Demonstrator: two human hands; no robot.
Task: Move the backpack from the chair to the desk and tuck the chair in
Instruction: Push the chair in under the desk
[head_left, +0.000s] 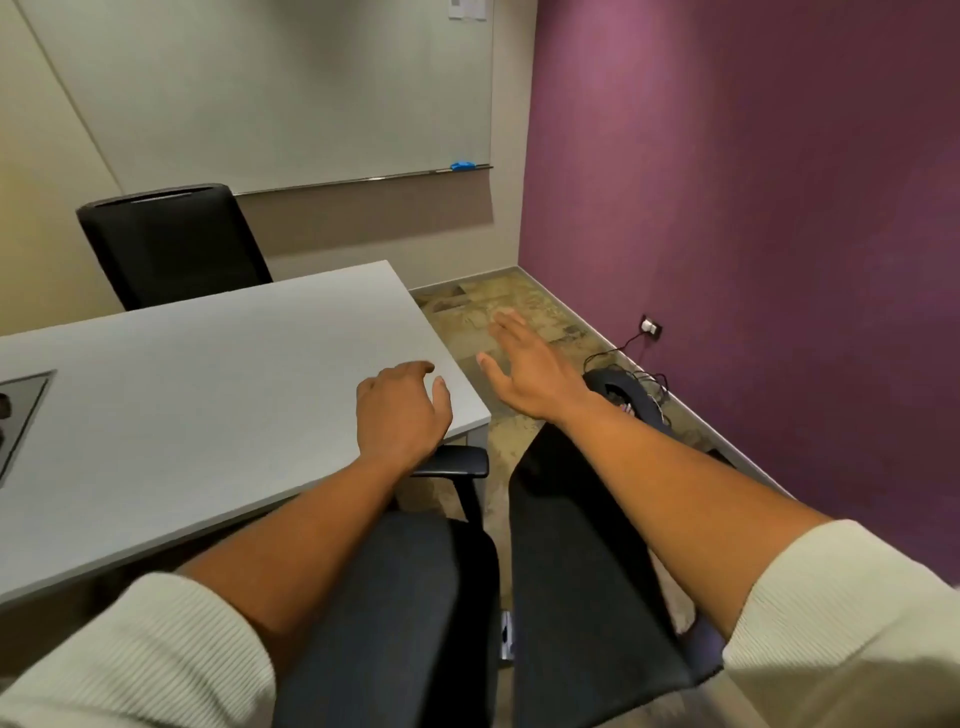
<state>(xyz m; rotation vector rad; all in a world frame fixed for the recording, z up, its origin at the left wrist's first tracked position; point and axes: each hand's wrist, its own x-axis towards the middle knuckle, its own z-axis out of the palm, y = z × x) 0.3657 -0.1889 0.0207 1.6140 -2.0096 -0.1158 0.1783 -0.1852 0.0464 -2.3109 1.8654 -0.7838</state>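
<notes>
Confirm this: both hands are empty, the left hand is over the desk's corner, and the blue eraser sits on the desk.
Not quite. The blue eraser sits on the whiteboard ledge, not on the desk; the head view shows it. The left hand over the desk's corner and the right hand are both empty.

Desk (208, 374): pale grey top, near corner at centre frame.
Chair (410, 587): dark office chair at the desk's near edge, armrest (457, 462) just under the desk corner, seat partly out.
Backpack: not clearly identifiable.

Cream ribbed sleeves (841, 613) pushed up, forearms bare
</notes>
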